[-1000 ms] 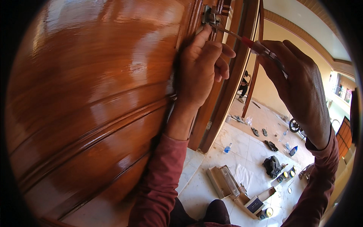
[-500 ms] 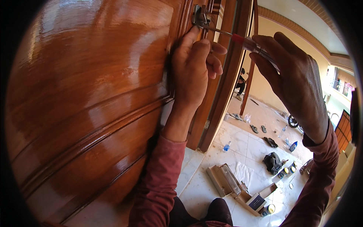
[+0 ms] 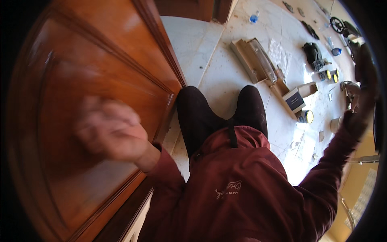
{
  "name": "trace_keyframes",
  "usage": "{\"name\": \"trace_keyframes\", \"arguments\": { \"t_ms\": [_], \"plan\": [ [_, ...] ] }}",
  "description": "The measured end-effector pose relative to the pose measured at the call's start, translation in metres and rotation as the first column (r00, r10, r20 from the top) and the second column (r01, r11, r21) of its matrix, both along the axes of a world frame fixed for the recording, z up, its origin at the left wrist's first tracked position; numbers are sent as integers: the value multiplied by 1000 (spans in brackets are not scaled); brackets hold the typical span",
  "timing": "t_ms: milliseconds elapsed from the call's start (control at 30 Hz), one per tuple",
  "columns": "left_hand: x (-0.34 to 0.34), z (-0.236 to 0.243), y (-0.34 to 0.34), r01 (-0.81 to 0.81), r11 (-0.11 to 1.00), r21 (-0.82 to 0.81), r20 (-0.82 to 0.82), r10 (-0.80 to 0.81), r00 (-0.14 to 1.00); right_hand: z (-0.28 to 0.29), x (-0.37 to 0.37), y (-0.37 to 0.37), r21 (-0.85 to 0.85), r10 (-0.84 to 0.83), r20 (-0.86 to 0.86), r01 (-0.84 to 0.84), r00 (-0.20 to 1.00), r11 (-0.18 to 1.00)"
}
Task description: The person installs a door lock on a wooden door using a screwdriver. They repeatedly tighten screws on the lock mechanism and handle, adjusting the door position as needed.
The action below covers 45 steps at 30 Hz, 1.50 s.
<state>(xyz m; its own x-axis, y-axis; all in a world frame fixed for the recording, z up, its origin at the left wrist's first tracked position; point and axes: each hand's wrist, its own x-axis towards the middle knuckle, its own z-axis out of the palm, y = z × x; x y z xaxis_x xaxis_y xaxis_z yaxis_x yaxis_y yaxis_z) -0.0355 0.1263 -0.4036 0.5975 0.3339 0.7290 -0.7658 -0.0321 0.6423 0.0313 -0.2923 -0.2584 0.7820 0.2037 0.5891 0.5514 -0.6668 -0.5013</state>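
Observation:
My left hand [image 3: 111, 129] is smeared by motion in front of the glossy brown wooden door [image 3: 80, 80]. Its fingers look partly curled, but whether they hold anything cannot be made out. Far over at the right rim, my right hand [image 3: 365, 76] is raised, dark and blurred, its fingers running into the edge of the picture. No screwdriver can be made out in either hand. The door's lock is outside the view.
On the white tiled floor lie an open cardboard box [image 3: 242, 60], a dark blue box [image 3: 293, 100], a can [image 3: 307, 117] and a black plastic bag [image 3: 313, 56]. A small bottle [image 3: 254, 17] is farther off. A wheel [image 3: 337, 25] shows at far right.
The view has swung down to my lap and the floor. Both hands have left the door lock, the left going lower left, the right to the right rim. The screwdriver is out of sight.

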Motion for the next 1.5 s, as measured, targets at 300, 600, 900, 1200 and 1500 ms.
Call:
{"name": "trace_keyframes", "arguments": {
  "t_ms": [300, 600, 900, 1200, 1500],
  "plan": [
    [-21, -224, -92, 378, 920, 100, -971, 8, 238, -406, -74, -130, 574, 87, -750, 579, 656, 579],
    [165, -375, -147, 442, 752, 488, -831, 247, 498, -460, -53, -49, -203, -386, -806, 402, 449, 893],
    [421, -537, -120, -153, 475, 867, -374, 822, 430, -458, -4, -69, -199, -342, -925, 552, 167, 809],
    [705, -562, -88, -253, 606, 754, -290, 654, 699, -484, 21, -84, -297, -337, -941, 560, -34, 773],
    [709, -558, -115, -223, 383, 897, -151, 738, 658, -452, 102, -47, -387, -430, -901, 561, -61, 731]
  ]
}}
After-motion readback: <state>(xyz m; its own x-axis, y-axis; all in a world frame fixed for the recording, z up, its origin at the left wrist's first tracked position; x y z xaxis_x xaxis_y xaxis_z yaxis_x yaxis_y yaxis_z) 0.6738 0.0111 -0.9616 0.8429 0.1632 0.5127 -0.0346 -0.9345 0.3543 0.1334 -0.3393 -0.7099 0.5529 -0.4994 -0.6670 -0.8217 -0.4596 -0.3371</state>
